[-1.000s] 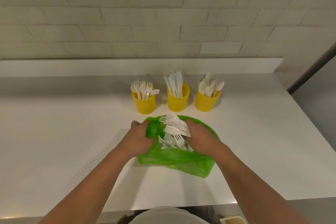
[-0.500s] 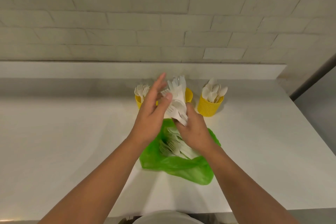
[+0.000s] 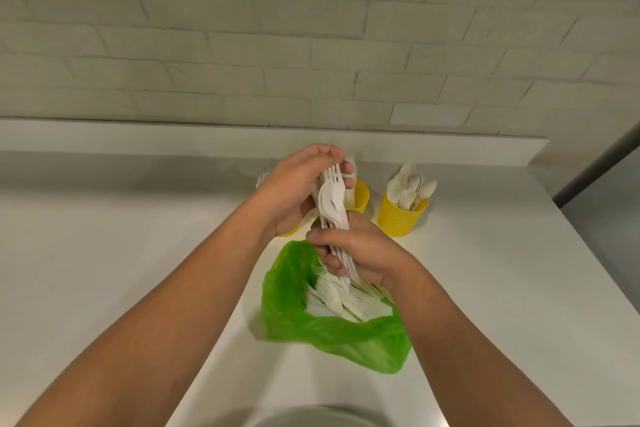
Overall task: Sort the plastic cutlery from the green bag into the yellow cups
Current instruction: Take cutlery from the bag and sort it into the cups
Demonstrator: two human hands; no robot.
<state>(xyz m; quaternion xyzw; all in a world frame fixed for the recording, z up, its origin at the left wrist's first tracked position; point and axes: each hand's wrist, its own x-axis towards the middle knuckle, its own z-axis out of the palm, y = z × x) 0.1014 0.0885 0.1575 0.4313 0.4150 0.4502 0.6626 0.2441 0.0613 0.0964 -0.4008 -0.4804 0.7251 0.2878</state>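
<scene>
A bundle of white plastic forks stands upright above the green bag. My right hand grips the bundle's handles from below. My left hand curls its fingers over the tines at the top. The bag lies open on the white counter with several white cutlery pieces inside. Three yellow cups stand behind my hands: the right cup holds spoons, the middle cup is partly hidden, and of the left cup only a sliver shows under my left hand.
A pale brick wall with a low ledge runs behind the cups. The counter's right edge drops off beside a grey surface. A pale rounded object shows at the bottom of the view.
Both hands lifted a bundle of forks out of the bag. My left hand went from open beside the bundle to curled over its tines.
</scene>
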